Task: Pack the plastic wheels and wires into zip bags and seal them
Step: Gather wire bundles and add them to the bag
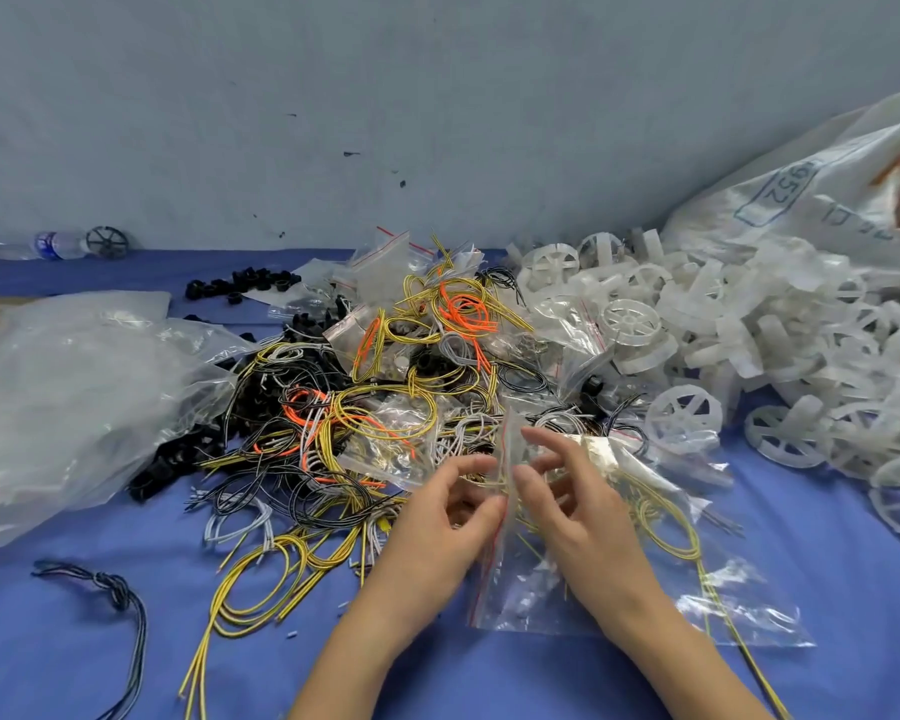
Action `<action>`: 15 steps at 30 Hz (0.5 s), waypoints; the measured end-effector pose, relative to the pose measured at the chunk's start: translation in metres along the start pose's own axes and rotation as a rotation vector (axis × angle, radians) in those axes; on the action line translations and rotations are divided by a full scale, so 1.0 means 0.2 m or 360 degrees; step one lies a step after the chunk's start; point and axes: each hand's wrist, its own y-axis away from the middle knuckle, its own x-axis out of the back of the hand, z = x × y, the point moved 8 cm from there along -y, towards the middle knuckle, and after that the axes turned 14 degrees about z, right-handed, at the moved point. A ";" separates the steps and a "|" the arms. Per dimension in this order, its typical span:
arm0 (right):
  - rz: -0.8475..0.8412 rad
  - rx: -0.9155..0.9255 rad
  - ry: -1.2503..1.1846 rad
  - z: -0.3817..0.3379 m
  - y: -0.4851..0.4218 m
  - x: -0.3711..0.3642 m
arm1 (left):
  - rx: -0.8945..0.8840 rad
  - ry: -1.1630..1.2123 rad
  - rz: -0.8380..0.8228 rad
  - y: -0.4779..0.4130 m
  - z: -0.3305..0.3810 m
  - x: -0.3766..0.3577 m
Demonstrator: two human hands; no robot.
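Zip bag [520, 579] is being held on edge over the desk [48, 667], long axis pointing away from the body. Left hand [437, 511] is pinching its red-striped mouth. Right hand [567, 506] thumb is pressing it, fingers loosely spread, grip unclear. Both are equally near.

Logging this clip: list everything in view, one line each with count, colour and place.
zip bag: one, clear with red strip, front centre, held
wires: many, yellow, orange, black, grey, heaped at centre
wheels: many, translucent white, piled right
spare zip bags: several, clear, among the wires
black parts: many, black, behind-left of the wires
large bag: one, clear, left
sack: one, white, printed, far right
bottle: one, clear, blue label, far left
dark wheel: one, grey, beside the bottle
knotted wire bundle: one, dark, near left
table cover: one, blue, underneath
left hand: one, pinches the zip bag
right hand: one, pinches the zip bag
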 end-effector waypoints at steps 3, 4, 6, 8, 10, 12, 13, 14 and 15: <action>-0.0132 -0.0139 0.0039 0.05 0.01 -0.05 | -0.0127 -0.0090 -0.0033 0.01 0.02 -0.03; -0.0129 -0.0158 0.0013 0.06 0.01 -0.05 | -0.0148 -0.0103 -0.0009 0.01 0.02 -0.03; -0.0089 -0.0204 -0.0051 0.06 -0.01 -0.04 | -0.0181 -0.0114 0.0076 0.01 0.03 -0.01; 0.0018 -0.0191 -0.0070 0.04 -0.02 0.00 | -0.0234 -0.0165 0.0228 0.01 0.05 0.03; 0.0201 -0.0151 -0.0146 0.02 -0.04 0.07 | -0.0280 -0.0288 0.0441 -0.01 0.06 0.10; 0.0414 -0.0141 -0.0309 0.00 -0.06 0.16 | -0.0243 -0.0372 0.0581 -0.02 0.04 0.15; 0.0501 -0.0124 -0.0380 -0.01 -0.05 0.19 | -0.0219 -0.0412 0.0595 -0.03 0.03 0.16; 0.0559 -0.0076 -0.0407 -0.04 -0.05 0.22 | -0.0214 -0.0476 0.0583 -0.03 0.02 0.15; 0.0579 0.0002 -0.0394 -0.06 -0.03 0.22 | -0.0227 -0.0556 0.0557 -0.02 0.02 0.14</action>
